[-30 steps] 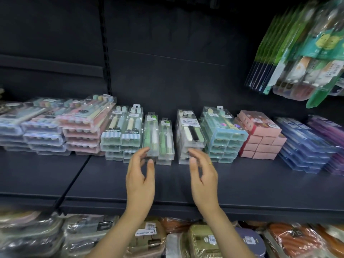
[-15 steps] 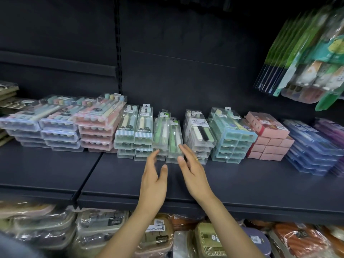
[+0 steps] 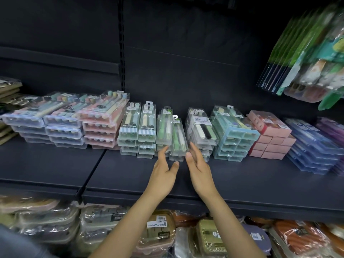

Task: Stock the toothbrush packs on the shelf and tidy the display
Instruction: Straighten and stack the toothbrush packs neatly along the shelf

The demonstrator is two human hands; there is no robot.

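Along the bottom of the frame, below the shelf edge, lie wrapped boxes [image 3: 160,231] in brown, olive and purple, some with white labels. Two bare forearms rise from the lower centre over the dark shelf [image 3: 242,183]. The left hand [image 3: 163,168] and the right hand [image 3: 200,165] are both open, fingers straight and palms turned toward each other, and they grip nothing. Between their fingertips stands a short stack of clear packs with green and white toothbrushes [image 3: 177,140]; the left fingertips reach its lower left corner and the right fingertips its lower right side, though actual touch is hard to judge. Just left of it are striped-label packs [image 3: 137,127], then pink packs [image 3: 102,118] and bluish packs [image 3: 63,120] toward the left edge. To the right sit a black-and-white brush stack [image 3: 202,131], a light blue stack [image 3: 233,131], pink cartons [image 3: 270,136] and blue packs [image 3: 312,144]. In the upper right, blurred hanging packets [image 3: 307,58] show green and brown.
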